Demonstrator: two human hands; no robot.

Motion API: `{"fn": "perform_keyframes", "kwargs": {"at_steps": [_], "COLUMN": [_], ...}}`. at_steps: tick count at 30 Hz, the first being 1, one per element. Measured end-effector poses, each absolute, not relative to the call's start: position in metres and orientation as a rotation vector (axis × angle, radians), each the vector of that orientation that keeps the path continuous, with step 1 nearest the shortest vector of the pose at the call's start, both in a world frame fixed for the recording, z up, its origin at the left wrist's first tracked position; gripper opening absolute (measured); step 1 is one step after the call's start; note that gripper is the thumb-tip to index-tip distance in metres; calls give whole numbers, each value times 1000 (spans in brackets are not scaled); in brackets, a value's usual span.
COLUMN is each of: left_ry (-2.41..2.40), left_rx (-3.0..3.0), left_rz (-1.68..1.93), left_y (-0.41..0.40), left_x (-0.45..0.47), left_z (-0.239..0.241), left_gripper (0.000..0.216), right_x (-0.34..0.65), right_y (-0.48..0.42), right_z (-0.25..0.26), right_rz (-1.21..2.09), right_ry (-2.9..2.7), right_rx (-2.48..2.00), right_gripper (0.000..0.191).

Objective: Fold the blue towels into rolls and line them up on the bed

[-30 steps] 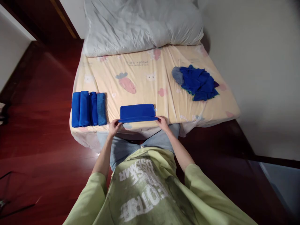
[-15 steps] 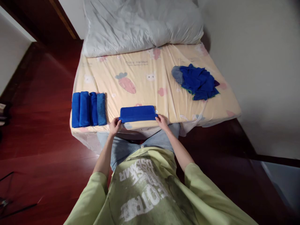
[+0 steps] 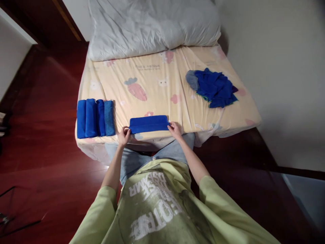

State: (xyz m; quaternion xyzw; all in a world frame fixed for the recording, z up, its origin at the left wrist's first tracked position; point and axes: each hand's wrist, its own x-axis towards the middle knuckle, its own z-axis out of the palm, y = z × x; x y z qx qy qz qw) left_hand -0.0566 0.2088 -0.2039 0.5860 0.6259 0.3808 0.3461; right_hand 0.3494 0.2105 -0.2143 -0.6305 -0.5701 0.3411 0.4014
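A blue towel (image 3: 149, 123) lies at the near edge of the bed, folded into a long strip with its near part turned over the far part. My left hand (image 3: 124, 136) pinches its near left corner. At the other end, my right hand (image 3: 175, 130) grips the right corner between thumb and fingers. Left of my hands, several folded blue towels (image 3: 91, 118) lie side by side in a row; the one closest to me is a duller blue. A loose heap of blue cloths (image 3: 215, 88) with one greyish piece rests on the right of the bed.
The bed (image 3: 162, 96) wears a cream sheet printed with carrots and rabbits. A bulky grey-white quilt (image 3: 154, 28) covers its far end. A wall (image 3: 276, 78) rises on the right. Thin dark metal legs (image 3: 21, 227) stand on the red floor at lower left.
The towel's near flap has moved slightly away from me and lies wider over the strip, my right hand rising a little with it. Both hands keep their hold on the corners.
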Motion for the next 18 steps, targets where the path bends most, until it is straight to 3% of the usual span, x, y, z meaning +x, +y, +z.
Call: {"fn": "perform_keyframes", "kwargs": {"at_steps": [6, 18], "left_ry": [1726, 1871], "left_rx": [1498, 1369], "left_rz": [1024, 1006], "left_y": [210, 215], "left_x": [-51, -43], "left_z": [-202, -194], "left_gripper": [38, 33], "right_x": [346, 338], "right_y": [213, 216], "right_z": [-210, -208], "right_rz": [828, 790], "right_ry": [-1496, -1414], "right_rx": [-1622, -1720], "right_gripper": [35, 31]}}
